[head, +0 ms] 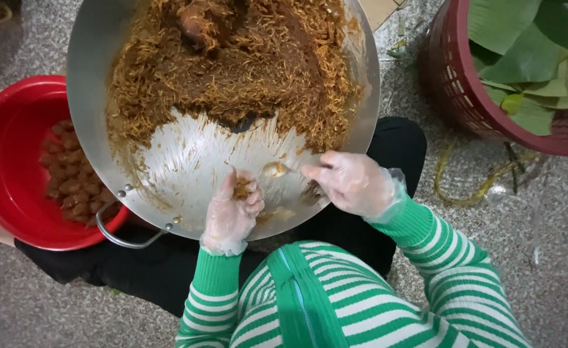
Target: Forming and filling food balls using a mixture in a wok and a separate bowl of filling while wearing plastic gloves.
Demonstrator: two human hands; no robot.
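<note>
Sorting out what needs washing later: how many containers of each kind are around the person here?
Metal pans: 1, the wok of brown shredded filling, which both gloved hands reach into.
Red bowls: 1, the bowl of brown balls.
Red baskets: 1, the basket of green leaves.
Total: 3

L hand (233,209) cups filling (241,187).

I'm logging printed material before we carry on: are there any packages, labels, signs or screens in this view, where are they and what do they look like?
No labels, signs or screens show.
Cardboard piece: top edge, behind the wok; flat, tan, plain; whether it is a package cannot be told.
Containers only: red basin at left, dark red basket of green leaves at upper right, both unmarked.
</note>
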